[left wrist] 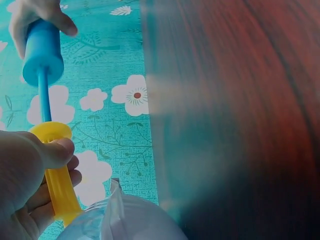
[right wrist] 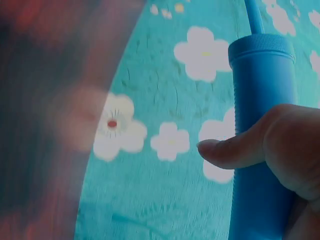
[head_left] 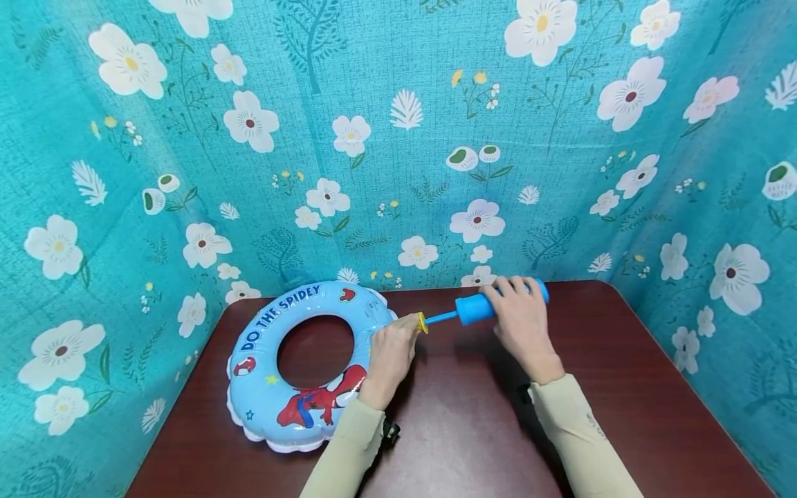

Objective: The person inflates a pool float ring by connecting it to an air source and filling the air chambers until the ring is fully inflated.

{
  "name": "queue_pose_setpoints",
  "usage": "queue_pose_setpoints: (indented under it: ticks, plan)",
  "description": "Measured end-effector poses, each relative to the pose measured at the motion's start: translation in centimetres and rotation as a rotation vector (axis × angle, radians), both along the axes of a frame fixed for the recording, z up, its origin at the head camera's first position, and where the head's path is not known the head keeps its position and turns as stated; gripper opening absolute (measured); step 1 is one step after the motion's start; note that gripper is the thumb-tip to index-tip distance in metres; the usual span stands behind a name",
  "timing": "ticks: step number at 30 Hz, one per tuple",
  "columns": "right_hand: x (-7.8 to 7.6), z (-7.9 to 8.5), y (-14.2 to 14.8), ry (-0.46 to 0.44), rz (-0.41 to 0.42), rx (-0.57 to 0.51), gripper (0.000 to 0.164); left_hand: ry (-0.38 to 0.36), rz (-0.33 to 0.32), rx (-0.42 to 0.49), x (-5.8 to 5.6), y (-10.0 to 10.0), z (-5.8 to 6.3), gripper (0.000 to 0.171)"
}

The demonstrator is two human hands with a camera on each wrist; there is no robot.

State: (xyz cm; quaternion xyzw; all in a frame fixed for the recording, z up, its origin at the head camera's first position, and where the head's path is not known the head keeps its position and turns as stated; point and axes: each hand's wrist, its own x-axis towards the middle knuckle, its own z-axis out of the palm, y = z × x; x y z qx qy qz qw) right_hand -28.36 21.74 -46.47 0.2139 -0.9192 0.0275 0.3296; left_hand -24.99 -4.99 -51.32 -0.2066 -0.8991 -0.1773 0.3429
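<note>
Head view, both hands (head_left: 394,356) (head_left: 519,318) gripping pump (head_left: 476,309), far table edge (head_left: 582,286) beyond

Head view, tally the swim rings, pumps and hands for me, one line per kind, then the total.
Swim ring: 1
Pump: 1
Left hand and right hand: 2
Total: 4

I see a blue ribbed plastic pump barrel (head_left: 476,308) held level in the right hand (head_left: 521,319), its blue rod (left wrist: 45,102) exposed up to a flanged yellow plastic grip (left wrist: 61,186) in the left hand (head_left: 391,354); the plump light-blue inflatable ring (head_left: 268,398), red-printed, rests on the counter (head_left: 473,429) alongside.
</note>
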Motion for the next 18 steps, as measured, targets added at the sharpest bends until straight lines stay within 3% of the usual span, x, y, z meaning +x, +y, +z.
queue_pose_setpoints:
  ticks: [9, 18]
  plan:
    - [-0.1, 1.2, 3.5, 0.016, -0.063, -0.056, 0.062, -0.053, -0.015, 0.030, 0.0, -0.2, 0.1, 0.005]
    - [0.0, 1.7, 4.7, 0.019, -0.077, -0.076, 0.065, -0.032, -0.032, 0.039, -0.1, -0.2, 0.3, 0.006]
